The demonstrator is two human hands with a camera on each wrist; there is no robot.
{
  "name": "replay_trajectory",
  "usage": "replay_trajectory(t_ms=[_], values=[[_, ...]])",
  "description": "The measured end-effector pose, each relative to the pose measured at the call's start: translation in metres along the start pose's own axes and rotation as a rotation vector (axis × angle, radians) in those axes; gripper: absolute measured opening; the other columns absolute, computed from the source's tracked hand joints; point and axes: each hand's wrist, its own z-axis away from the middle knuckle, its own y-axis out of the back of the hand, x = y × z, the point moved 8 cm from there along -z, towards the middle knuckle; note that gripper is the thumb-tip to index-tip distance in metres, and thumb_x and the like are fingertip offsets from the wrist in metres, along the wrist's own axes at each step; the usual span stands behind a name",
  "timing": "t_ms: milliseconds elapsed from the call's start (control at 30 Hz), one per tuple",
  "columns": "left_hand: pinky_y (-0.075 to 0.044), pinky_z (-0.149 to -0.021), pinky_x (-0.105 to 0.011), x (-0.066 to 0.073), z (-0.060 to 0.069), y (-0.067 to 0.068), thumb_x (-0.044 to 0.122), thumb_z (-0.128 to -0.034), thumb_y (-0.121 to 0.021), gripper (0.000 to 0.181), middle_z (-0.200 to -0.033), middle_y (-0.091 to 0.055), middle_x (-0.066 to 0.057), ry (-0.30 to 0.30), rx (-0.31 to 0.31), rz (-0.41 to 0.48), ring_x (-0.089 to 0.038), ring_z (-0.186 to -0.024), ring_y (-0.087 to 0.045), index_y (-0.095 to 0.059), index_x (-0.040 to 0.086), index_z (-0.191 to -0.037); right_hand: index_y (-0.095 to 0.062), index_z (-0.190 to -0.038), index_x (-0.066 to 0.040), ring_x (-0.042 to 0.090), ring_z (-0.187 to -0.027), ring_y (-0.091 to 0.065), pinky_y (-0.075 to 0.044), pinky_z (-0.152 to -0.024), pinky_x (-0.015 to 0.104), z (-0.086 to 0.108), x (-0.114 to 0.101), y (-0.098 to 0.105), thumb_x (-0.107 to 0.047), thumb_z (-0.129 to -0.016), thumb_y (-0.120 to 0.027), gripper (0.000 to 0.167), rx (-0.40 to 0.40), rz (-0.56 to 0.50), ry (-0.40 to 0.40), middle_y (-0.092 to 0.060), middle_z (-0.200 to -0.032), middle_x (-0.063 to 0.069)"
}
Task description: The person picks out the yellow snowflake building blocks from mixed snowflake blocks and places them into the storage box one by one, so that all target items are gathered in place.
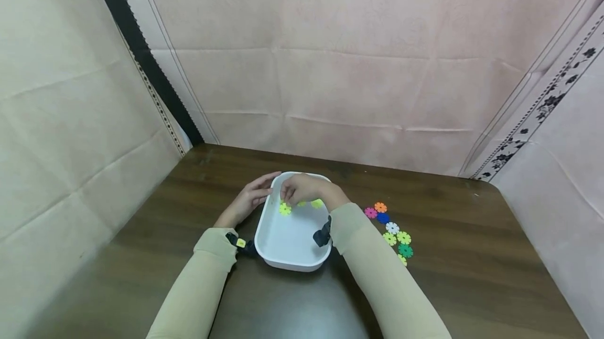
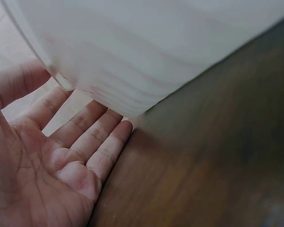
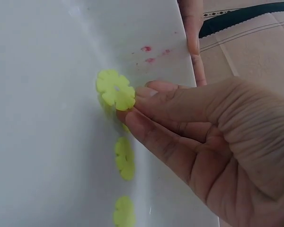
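Observation:
A white tray [image 1: 292,234] stands on the table. The left hand [image 1: 246,200] rests against its far left side; in the left wrist view that hand [image 2: 52,151] has its fingers extended, their tips touching the tray's outer wall [image 2: 132,56]. Over the tray's far left part is the right hand [image 1: 304,189]. Seen from the right wrist, this hand [image 3: 203,132] pinches a yellow-green flower piece [image 3: 116,90] between thumb and fingertips. More yellow-green pieces [image 3: 125,158] lie along the tray's inner edge below it, partly hidden by the hand in the head view.
Right of the tray, beside the right forearm, several flower pieces lie on the dark wooden table [image 1: 453,255]: orange [image 1: 380,207], pink [image 1: 370,212], blue [image 1: 383,218], white [image 1: 392,228], yellow-green [image 1: 403,238] and green [image 1: 405,251]. Pale cloth [image 1: 330,87] hangs behind the table.

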Motion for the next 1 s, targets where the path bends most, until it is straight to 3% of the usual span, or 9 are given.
replay_trajectory(t_ms=[167,400,800,1000], values=[[-0.048,-0.101,-0.031,0.0,0.0,-0.003,0.011,-0.0998,-0.053,0.055,-0.156,-0.04,-0.013,0.009,-0.01,0.008,-0.027,-0.133,-0.051,-0.041,0.012,-0.154,-0.068,-0.112,-0.008,0.017,-0.096,-0.064,-0.054,-0.086,0.029,0.0,0.0,-0.001,-0.011,-0.094,-0.07,0.019,-0.011,0.004,-0.004,-0.069,-0.103,-0.003],[-0.05,-0.098,-0.028,0.003,0.001,0.0,0.012,-0.0995,-0.054,0.054,-0.153,-0.044,-0.012,0.023,0.033,0.005,-0.025,-0.131,-0.053,-0.045,0.015,-0.152,-0.07,-0.112,-0.01,0.017,-0.097,-0.063,-0.054,-0.085,0.031,-0.003,-0.007,0.001,-0.011,-0.094,-0.069,0.017,-0.013,0.025,0.029,-0.07,-0.104,-0.002],[-0.049,-0.1,-0.029,0.002,0.003,0.0,0.012,-0.0993,-0.054,0.055,-0.155,-0.041,-0.011,0.021,0.012,0.01,-0.025,-0.133,-0.051,-0.043,0.014,-0.153,-0.069,-0.114,-0.011,0.017,-0.097,-0.063,-0.054,-0.083,0.031,-0.004,-0.005,0.002,-0.015,-0.096,-0.069,0.019,0.002,0.003,0.014,-0.07,-0.105,-0.002],[-0.047,-0.102,-0.031,0.002,0.002,0.0,0.012,-0.1002,-0.052,0.054,-0.154,-0.043,-0.012,0.027,0.007,-0.002,-0.025,-0.133,-0.052,-0.043,0.014,-0.153,-0.069,-0.115,-0.01,0.013,-0.099,-0.064,-0.053,-0.086,0.03,0.006,-0.013,0.011,-0.016,-0.096,-0.069,0.02,0.026,0.015,0.048,-0.07,-0.103,-0.005]])
